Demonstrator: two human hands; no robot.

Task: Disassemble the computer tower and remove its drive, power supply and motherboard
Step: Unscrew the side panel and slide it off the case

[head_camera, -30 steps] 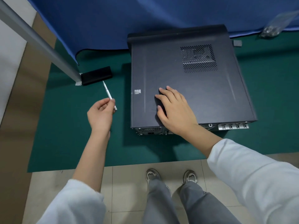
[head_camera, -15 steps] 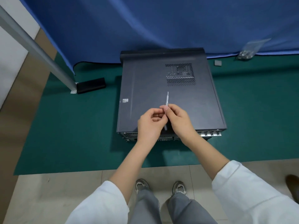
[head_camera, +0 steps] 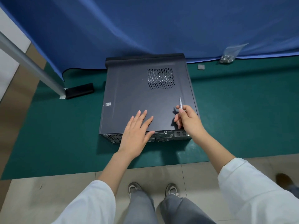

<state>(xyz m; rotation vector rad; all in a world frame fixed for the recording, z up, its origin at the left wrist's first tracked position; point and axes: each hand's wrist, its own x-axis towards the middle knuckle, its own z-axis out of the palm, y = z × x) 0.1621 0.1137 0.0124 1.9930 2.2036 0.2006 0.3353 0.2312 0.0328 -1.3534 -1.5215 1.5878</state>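
Blue curtain (head_camera: 145,26) fills the back of the room, hem draped onto the green mat (head_camera: 242,110) that covers the floor in front of me. Nearer me the mat ends at pale floor tiles (head_camera: 40,196); brown strip of flooring runs down the left side. Grey metal pole (head_camera: 30,65) slants in from upper left, its foot on the mat's left part.

Computer tower (head_camera: 137,94) lies on its side mid-mat, side panel still on & facing up, vent grille toward the far right of the panel, rear ports facing me. Its far end sits right at the curtain hem.

My left hand (head_camera: 135,135) is over the panel's near edge, fingers straight & spread, holding nothing; can't tell if the palm presses down. My right hand (head_camera: 188,120) is over the near right corner, thumb & forefinger pinching a thin silver screwdriver (head_camera: 180,103), tip pointing up & away from me.

Black block (head_camera: 80,91) lies just beside the pole's foot, left of the tower. Clear bag of screws (head_camera: 229,54) sits far right at the curtain hem; small grey square (head_camera: 201,67) lies btw bag & tower.
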